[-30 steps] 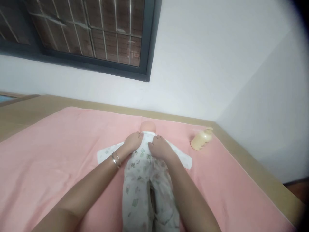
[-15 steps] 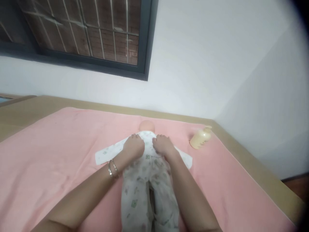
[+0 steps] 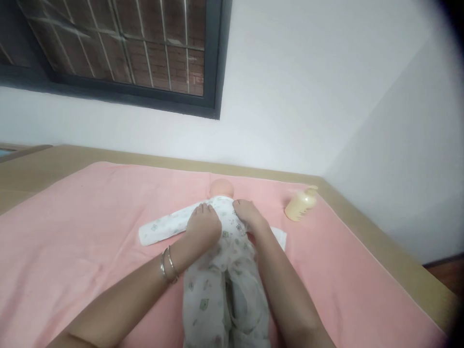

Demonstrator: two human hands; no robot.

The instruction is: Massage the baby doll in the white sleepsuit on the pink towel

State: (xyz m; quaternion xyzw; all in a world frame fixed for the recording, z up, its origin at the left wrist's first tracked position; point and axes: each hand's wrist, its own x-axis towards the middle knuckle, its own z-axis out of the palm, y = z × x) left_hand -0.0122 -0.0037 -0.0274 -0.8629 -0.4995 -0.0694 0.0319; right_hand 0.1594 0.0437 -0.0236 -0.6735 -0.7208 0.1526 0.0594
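A small figure that looks like a baby doll lies on its back, its smooth bare head (image 3: pixel 222 188) pointing away from me. It wears a white patterned one-piece outfit (image 3: pixel 205 304), with long sleeves spread to both sides and legs toward me. My left hand (image 3: pixel 205 222), below a wrist with two silver bangles (image 3: pixel 167 265), is curled closed on the outfit at the left of the chest. At the right shoulder, my right hand (image 3: pixel 248 214) is closed on the cloth, its fingertips partly hidden. My right forearm covers part of the right sleeve (image 3: pixel 280 238).
Beneath the doll is a pink blanket (image 3: pixel 108 208) on a wooden surface (image 3: pixel 366 227) with a raised-looking pale border. A yellowish pump bottle (image 3: pixel 301 205) stands at the right. Behind are a white wall (image 3: pixel 275 106) and a dark-framed window (image 3: pixel 213 96) with bars.
My left hand has shifted slightly right and down over the chest, showing more of the left sleeve. My right hand has moved slightly outward at the right shoulder, baring more chest cloth.
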